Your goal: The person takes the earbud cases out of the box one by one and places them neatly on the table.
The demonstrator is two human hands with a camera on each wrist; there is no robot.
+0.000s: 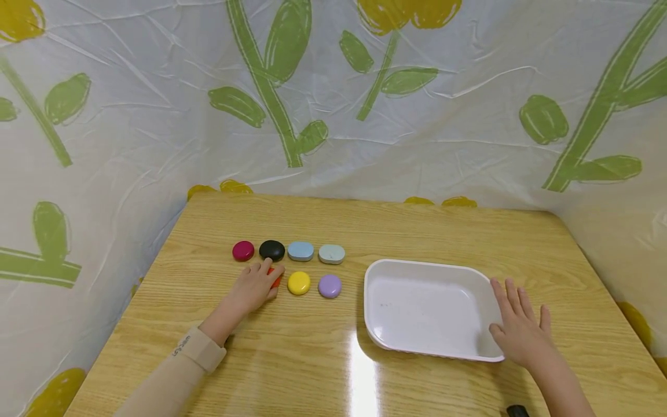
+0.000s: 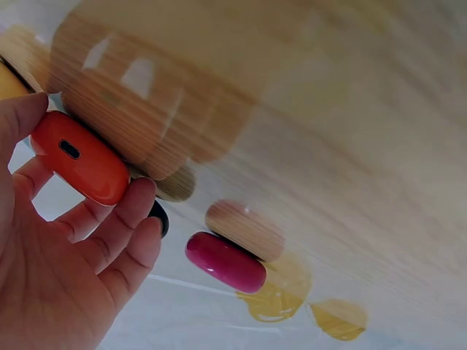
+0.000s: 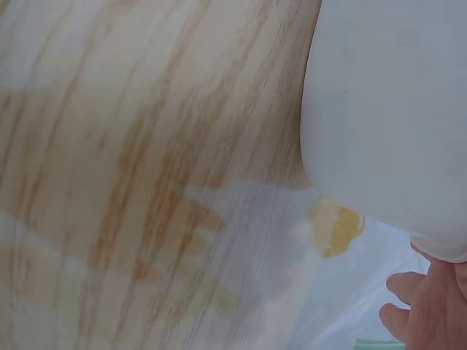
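My left hand [image 1: 253, 288] grips an orange-red earbud case [image 2: 80, 157] between thumb and fingers, with its charging port showing in the left wrist view. In the head view the hand covers most of that case. Just beyond the fingers sits a black case [image 1: 271, 251], and a magenta case [image 1: 243, 251] lies to its left. A yellow case [image 1: 299, 283] is right of the hand. On the other side, my right hand [image 1: 521, 330] rests at the right rim of a white plastic basin [image 1: 427, 315], its fingers spread and fairly straight.
A light blue case [image 1: 300, 251] and a pale grey-green one [image 1: 331, 253] continue the back row. A purple case [image 1: 330, 286] stands between the yellow one and the basin. A dark object [image 1: 517, 410] pokes in at the front edge. Flowered sheeting [image 1: 365, 162] hangs around the wooden table [image 1: 292, 370].
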